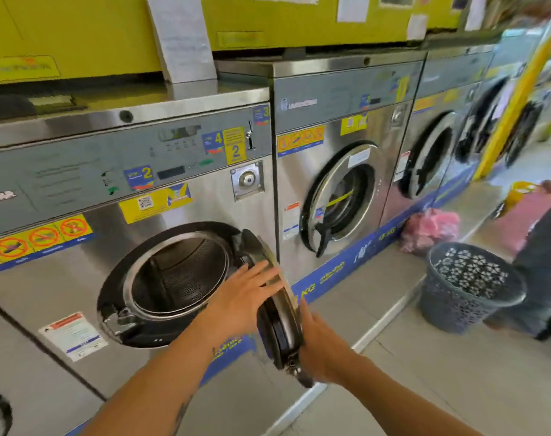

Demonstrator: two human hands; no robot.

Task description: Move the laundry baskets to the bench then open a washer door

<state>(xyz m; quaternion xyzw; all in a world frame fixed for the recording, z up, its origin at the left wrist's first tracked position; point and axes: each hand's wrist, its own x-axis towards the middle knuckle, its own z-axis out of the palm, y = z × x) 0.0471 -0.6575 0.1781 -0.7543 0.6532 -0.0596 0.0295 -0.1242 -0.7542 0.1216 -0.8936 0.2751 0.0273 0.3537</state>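
A steel front-load washer [161, 196] faces me with its round door [275, 309] swung out to the right, edge-on to me. The drum opening [179, 275] is dark and shows nothing inside. My left hand [245, 294] lies flat with spread fingers on the door's inner face. My right hand [322, 347] grips the door's outer side near the handle. A dark grey perforated laundry basket [469, 287] stands on the raised step to the right, tilted slightly. No bench is in view.
More steel washers [340, 196] line the wall to the right, their doors partly ajar. A pink bag [431, 228] lies on the step behind the basket. A person's dark-clad leg [544, 272] stands at the right edge. Grey tiled floor [440, 372] spreads below.
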